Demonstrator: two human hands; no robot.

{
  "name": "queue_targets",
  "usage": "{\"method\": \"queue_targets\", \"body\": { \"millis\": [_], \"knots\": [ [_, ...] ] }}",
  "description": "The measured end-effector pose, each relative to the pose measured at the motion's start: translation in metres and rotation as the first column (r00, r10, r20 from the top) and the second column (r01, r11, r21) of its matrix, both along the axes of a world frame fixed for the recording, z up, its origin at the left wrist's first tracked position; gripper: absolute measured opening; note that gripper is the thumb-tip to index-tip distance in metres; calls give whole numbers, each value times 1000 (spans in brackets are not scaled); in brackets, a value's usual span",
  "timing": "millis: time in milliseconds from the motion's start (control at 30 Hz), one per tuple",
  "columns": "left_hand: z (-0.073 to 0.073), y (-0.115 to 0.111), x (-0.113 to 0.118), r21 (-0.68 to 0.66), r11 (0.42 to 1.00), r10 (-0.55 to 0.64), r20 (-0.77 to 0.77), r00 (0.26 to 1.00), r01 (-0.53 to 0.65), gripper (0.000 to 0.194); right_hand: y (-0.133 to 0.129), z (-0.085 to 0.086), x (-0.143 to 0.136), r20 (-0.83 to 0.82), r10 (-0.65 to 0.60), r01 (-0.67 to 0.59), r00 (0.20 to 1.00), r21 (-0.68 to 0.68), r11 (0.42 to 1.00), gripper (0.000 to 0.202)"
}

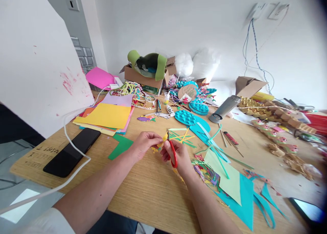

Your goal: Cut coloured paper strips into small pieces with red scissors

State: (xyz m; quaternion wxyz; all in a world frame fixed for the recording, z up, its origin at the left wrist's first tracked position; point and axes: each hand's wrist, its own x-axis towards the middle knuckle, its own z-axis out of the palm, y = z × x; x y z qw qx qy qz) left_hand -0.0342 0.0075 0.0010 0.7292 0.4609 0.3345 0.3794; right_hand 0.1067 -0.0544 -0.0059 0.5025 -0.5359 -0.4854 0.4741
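Observation:
Between the fingertips of my left hand (145, 144) is a small piece of yellow paper (165, 137). My right hand (178, 156) holds red-handled scissors (173, 154), their blades pointing up beside the yellow piece. Whether the blades touch the paper is too small to tell. Small yellow scraps (154, 149) lie on the wooden table (143, 193) below my left fingers. Just beyond my hands are thin green and yellow paper strips (185, 137). A green paper piece (121, 146) lies left of my left hand.
A black phone (73, 152) with a white cable (76, 146) over it lies left, near stacked coloured paper (108, 115). A grey bottle (226, 108) leans at right. Blue paper (242, 206) and shredded scraps (208, 172) lie beside my right forearm.

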Motion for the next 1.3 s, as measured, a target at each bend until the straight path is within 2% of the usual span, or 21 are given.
{"method": "queue_targets", "body": {
  "millis": [67,167,300,400,533,700,1000,1300],
  "knots": [
    [1,-1,0,-6,999,-39,-22,999,39,20,1,1,0,8,-8,8,1000,-4,1000,48],
    [2,0,-1,-87,996,-22,50,999,27,21,2,1,0,1,-2,2,1000,-9,1000,49],
    [2,6,-3,-168,983,100,155,983,-74,21,1,0,-2,18,41,-40,999,-40,998,52],
    [1,11,-4,-226,960,205,159,966,-167,22,-1,-1,-4,92,106,-101,990,-61,993,51],
    [1,12,-4,-215,944,284,147,948,-249,19,-3,-5,-5,186,123,-110,975,-83,991,50],
    [4,8,-4,-260,935,285,151,946,-240,18,-4,-7,-7,212,127,-99,969,-138,986,53],
    [4,6,-3,-211,936,316,159,935,-281,17,-6,2,-14,66,148,-134,987,-184,974,55],
    [4,4,-2,-236,928,329,159,931,-287,17,-7,-1,-14,41,153,-141,987,-201,969,54]
  ]
}}
